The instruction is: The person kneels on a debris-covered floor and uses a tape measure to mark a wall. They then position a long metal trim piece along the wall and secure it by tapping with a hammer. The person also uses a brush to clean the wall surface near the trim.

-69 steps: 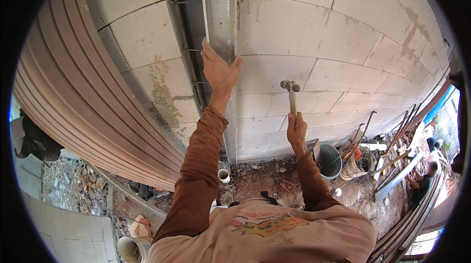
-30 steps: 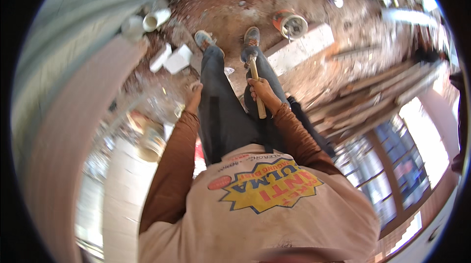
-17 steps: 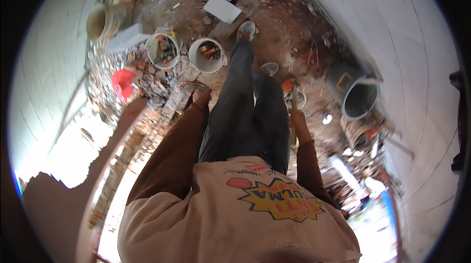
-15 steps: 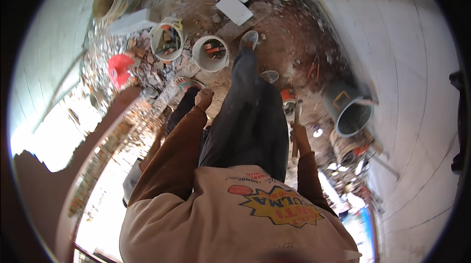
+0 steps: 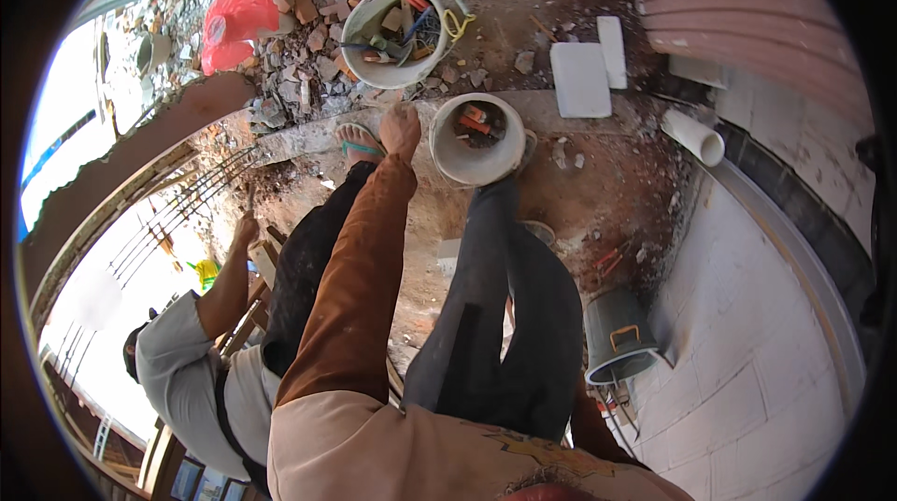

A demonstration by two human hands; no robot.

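head view, bucket: the small white bucket stood upright on the concrete strip, mouth facing up at the camera, red and orange bits inside.
head view, bucket axis: no real long side from above, it just read as a round rim.
head view, left hand: the left hand hung just beside the bucket's left rim, arm in a brown sleeve stretched down toward it.
head view, left grip: fingers looked curled in loosely, couldn't tell if they pinched anything or touched the rim.
head view, right hand: hidden behind the dark trouser legs, so no call on its grip.
head view, nearby: a bigger bucket full of tools sat farther off, a grey bin near the block wall.
head view, co-worker: another person in a grey shirt at lower left.
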